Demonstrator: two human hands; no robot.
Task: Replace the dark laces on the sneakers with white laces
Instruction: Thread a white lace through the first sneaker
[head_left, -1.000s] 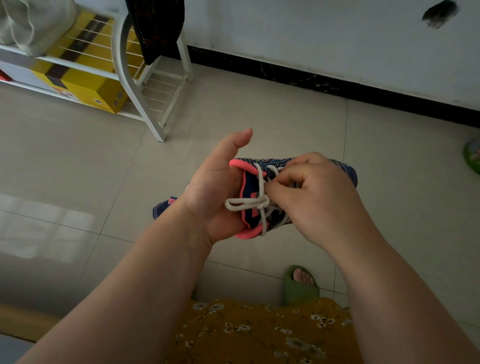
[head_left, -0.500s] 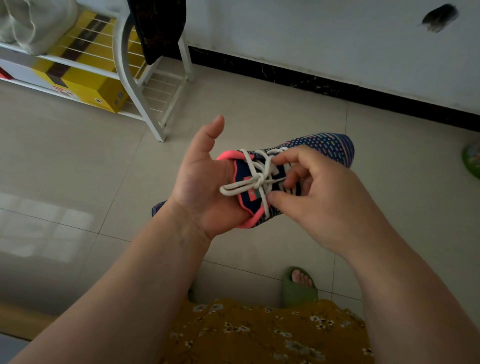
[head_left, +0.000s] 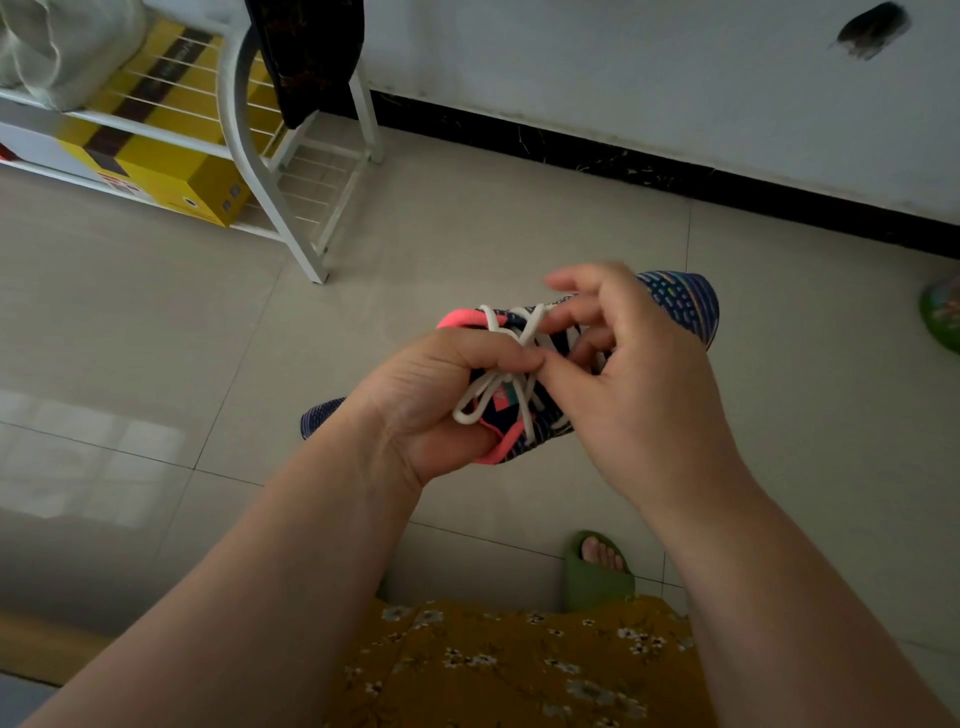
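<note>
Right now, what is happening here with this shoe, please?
A person holds a dark blue sneaker with pink trim in the air above the tiled floor and works on its white lace. The left hand grips the sneaker at the opening, its thumb pressing the lace. The right hand pinches the lace beside that thumb. The white lace is already threaded and a loop hangs from the crossing. A second sneaker lies on the floor below, mostly hidden.

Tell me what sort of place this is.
Probably a home, maybe an entryway or utility corner: pale tiled floor meeting a white wall with a dark baseboard, and a white wire rack holding a yellow box.
</note>
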